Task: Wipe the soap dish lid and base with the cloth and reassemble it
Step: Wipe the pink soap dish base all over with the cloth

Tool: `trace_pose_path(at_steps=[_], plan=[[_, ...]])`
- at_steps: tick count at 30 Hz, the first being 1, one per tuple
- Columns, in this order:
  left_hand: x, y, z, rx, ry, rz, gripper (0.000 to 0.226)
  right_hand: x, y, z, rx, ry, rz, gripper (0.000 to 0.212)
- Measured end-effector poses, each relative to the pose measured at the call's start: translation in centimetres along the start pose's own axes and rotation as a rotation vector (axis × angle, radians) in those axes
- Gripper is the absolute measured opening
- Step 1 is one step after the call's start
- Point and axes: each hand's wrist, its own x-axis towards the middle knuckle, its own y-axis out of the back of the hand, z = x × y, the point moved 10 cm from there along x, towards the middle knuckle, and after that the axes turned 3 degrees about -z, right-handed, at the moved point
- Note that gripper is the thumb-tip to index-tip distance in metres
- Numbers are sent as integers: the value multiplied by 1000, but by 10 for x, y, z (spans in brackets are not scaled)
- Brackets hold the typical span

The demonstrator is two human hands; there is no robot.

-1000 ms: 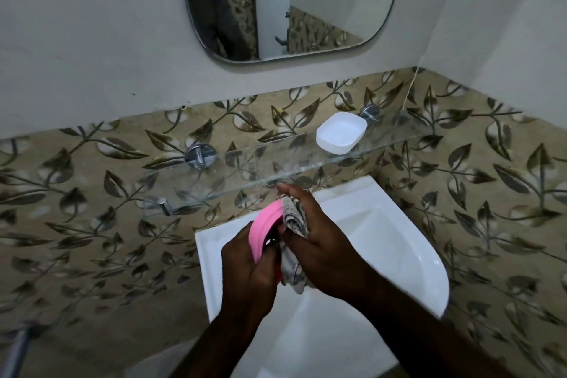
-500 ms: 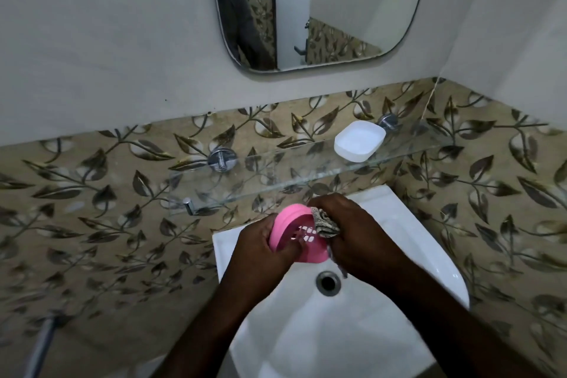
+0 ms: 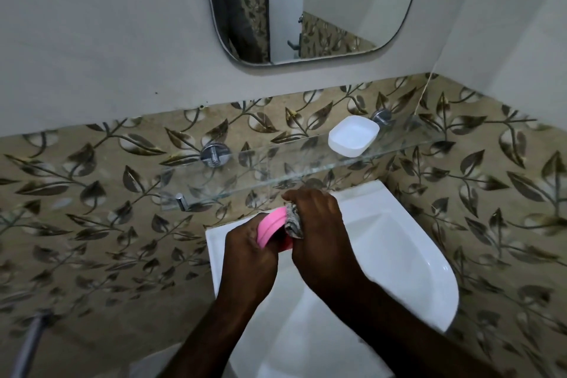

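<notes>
This is a bathroom, probably in a home. A white ceramic washbasin is fixed in the corner at 6 o'clock. Above it, a glass shelf hangs on chrome holders, with a white soap dish part on it at 1 o'clock. A rounded mirror is on the plain wall at 12 o'clock. Tiles with a leaf pattern cover the lower wall.
</notes>
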Motion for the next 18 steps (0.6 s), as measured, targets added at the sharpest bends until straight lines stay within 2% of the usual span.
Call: trace_pose_path(at_steps=[4, 6, 8, 11, 13, 16, 18], plan=[[-5, 5, 12, 84, -107, 20, 33, -7, -14, -37, -60, 196, -133, 43], [-6, 8, 18, 112, -148, 36, 35, -6, -12, -27, -17, 225, -127, 46], [-7, 11, 19, 125, -144, 42, 49, -3, -5, -1, 83, 106, -89, 53], [-8, 16, 12, 78, -109, 80, 50, 3, -2, 25, 326, -117, -134, 60], [-11, 25, 5, -26, -54, 155, 48, 4, -7, 31, 491, -220, -196, 52], [-14, 26, 4, -209, -30, 238, 41, 0, -14, 45, 885, -411, -260, 39], [-17, 21, -5, -345, 14, 263, 32, -2, -15, 48, 1028, -441, -260, 34]])
